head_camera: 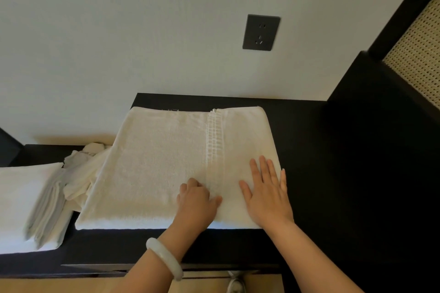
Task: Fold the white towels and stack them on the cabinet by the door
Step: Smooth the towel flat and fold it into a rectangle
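Nearest: your L wrist w/ pale bangle. L hand sits on near part of folded white towel, fingers curled under; can't tell if they pinch cloth or just press. R hand just beside it, flat, fingers spread, palm down on towel, gripping nothing. Towel lies on dark cabinet top. To your L: crumpled cloth, then folded stack. Far: wall socket.

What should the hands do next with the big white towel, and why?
Probably fold the towel over once more, right end to left. The right hand lies flat on that end, the left hand sits curled beside the woven band, and the towel lies smooth and flat on the cabinet.
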Action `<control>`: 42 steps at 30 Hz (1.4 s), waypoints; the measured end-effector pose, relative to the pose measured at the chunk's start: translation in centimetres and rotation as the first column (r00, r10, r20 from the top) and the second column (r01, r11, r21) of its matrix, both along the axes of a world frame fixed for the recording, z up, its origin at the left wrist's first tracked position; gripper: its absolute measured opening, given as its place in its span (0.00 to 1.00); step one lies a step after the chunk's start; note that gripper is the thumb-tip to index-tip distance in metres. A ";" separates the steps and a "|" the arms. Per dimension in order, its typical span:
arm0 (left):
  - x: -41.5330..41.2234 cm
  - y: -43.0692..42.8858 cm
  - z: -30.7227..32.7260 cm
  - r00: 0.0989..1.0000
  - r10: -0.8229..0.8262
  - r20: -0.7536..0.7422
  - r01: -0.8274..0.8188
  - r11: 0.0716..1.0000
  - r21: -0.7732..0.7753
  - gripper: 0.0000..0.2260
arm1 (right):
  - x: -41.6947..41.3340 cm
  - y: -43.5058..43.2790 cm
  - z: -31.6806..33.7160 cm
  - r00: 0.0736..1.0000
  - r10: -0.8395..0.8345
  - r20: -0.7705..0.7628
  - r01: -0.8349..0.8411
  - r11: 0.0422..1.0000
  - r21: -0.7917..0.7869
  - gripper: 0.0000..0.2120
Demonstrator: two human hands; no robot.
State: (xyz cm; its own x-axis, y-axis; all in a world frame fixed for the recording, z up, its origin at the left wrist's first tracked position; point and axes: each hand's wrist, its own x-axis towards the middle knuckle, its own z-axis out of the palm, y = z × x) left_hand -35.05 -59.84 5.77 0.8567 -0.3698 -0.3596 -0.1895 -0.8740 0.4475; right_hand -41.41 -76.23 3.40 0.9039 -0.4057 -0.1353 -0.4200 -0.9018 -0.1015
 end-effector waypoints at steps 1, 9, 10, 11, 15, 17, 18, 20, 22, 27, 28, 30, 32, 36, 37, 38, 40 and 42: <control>0.2 -0.4 0.5 1.000 -0.017 0.008 0.017 0.998 0.064 0.13 | 0.1 -0.1 0.2 1.000 0.002 -0.016 -0.002 1.000 0.013 0.34; 1.9 -5.6 0.7 0.880 -0.315 0.355 0.313 0.948 0.066 0.25 | 1.5 -2.0 1.4 0.999 -0.001 0.039 -0.004 0.992 0.126 0.28; 2.2 -5.4 -0.2 0.879 -0.361 0.311 0.343 0.932 0.113 0.25 | 1.3 -1.9 1.1 0.999 0.030 0.019 -0.032 0.993 0.115 0.28; 2.4 -5.1 -1.0 0.880 -0.381 0.284 0.353 0.924 0.147 0.26 | 1.1 -2.0 0.9 0.998 0.061 0.007 -0.061 0.992 0.107 0.28; 3.3 -5.1 -1.1 0.877 -0.383 0.291 0.321 0.916 0.239 0.25 | 1.7 -3.8 1.7 0.993 0.054 0.106 -0.082 0.955 0.286 0.24; 4.2 -7.0 0.3 0.860 -0.336 0.384 0.275 0.939 0.204 0.24 | 3.2 -5.4 2.4 0.969 -0.045 0.243 -0.043 0.938 0.344 0.21; 4.9 -8.2 0.8 0.851 -0.310 0.425 0.264 0.950 0.166 0.24 | 4.3 -6.0 2.5 0.958 -0.068 0.279 -0.020 0.954 0.300 0.22; 6.7 -10.5 1.0 0.851 -0.296 0.435 0.281 0.954 0.100 0.25 | 6.7 -6.6 2.3 0.974 -0.048 0.223 0.012 0.987 0.158 0.26; 8.5 -11.5 -0.3 0.865 -0.318 0.388 0.306 0.947 0.095 0.25 | 8.4 -6.0 1.2 0.996 0.002 0.092 -0.009 0.997 0.072 0.29; 10.6 -10.3 -3.8 0.862 -0.307 0.403 0.270 0.952 0.147 0.30 | 9.3 -5.8 0.9 0.997 0.003 0.083 -0.008 0.998 0.059 0.26; 10.6 -10.3 -4.0 0.862 -0.299 0.409 0.270 0.954 0.129 0.30 | 10.1 -6.5 1.4 0.991 -0.001 0.131 -0.002 1.000 0.028 0.25; 10.6 -10.4 -4.0 0.867 -0.280 0.412 0.263 0.960 0.099 0.31 | 12.1 -7.7 2.0 0.985 0.025 0.172 -0.030 0.999 0.029 0.26; 10.5 -10.4 -4.0 0.868 -0.273 0.414 0.260 0.962 0.089 0.32 | 14.1 -8.6 1.5 0.988 0.123 0.090 -0.128 0.990 0.061 0.27; 10.7 -10.2 -4.0 0.875 -0.248 0.415 0.246 0.967 0.058 0.32 | 17.6 -11.0 0.8 0.982 0.188 -0.020 -0.187 0.982 0.029 0.29; 10.6 -10.3 -4.1 0.876 -0.247 0.415 0.247 0.968 0.055 0.31 | 18.4 -11.6 0.9 0.986 0.164 -0.008 -0.164 0.986 0.027 0.30; 10.6 -10.2 -4.2 0.875 -0.245 0.417 0.246 0.968 0.053 0.31 | 19.0 -12.0 0.9 0.990 0.141 -0.003 -0.140 0.989 0.043 0.30; 10.7 -10.2 -4.4 0.870 -0.233 0.434 0.239 0.970 0.042 0.30 | 19.5 -12.2 0.3 0.993 0.119 -0.011 -0.116 0.986 0.123 0.32; 10.8 -10.2 -4.6 0.869 -0.227 0.441 0.236 0.971 0.035 0.30 | 19.6 -12.1 -0.5 0.995 0.096 0.005 -0.096 0.983 0.158 0.32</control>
State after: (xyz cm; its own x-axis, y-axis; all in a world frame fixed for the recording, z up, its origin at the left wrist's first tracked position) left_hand -24.28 -70.06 1.15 0.8138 -0.5797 0.0418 -0.5655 -0.7732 0.2869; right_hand -21.82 -88.36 2.86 0.9370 -0.2906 -0.1938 -0.3330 -0.9106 -0.2449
